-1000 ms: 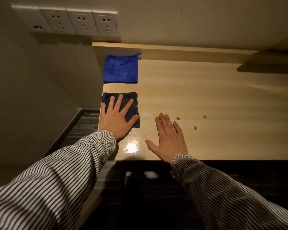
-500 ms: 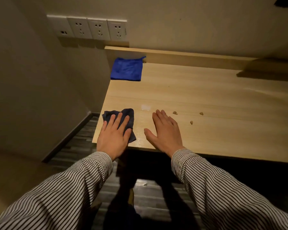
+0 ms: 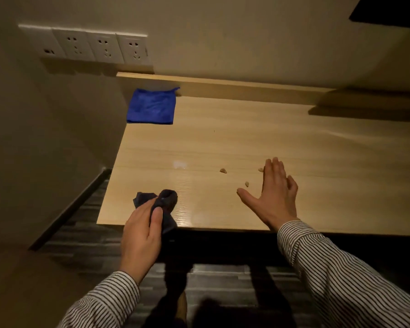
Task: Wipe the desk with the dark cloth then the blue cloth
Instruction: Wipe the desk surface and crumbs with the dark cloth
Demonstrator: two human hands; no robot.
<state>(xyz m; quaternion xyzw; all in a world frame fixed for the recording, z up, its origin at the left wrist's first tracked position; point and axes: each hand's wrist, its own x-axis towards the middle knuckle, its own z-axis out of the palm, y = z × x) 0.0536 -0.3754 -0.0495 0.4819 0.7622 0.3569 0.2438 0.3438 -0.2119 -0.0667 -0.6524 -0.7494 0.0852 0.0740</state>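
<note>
The dark cloth [image 3: 167, 201] is bunched up in my left hand [image 3: 141, 235] at the desk's near left edge, partly hanging over it. My right hand [image 3: 275, 196] is spread flat, fingers apart, on or just above the light wooden desk [image 3: 246, 138] further right, holding nothing. The blue cloth [image 3: 152, 110] lies flat and folded at the desk's far left corner, against the raised back ledge. Three small crumbs [image 3: 223, 171] lie on the desk just left of my right hand's fingers.
A row of white wall sockets [image 3: 92, 47] sits above the desk's back left corner. A wall runs along the desk's left side, with dark plank floor [image 3: 81, 228] below. A dark object [image 3: 393, 13] shows at the top right.
My left hand has gathered the flat dark cloth into a bunch and pulled it to the near edge. My right hand has shifted right, past the crumbs.
</note>
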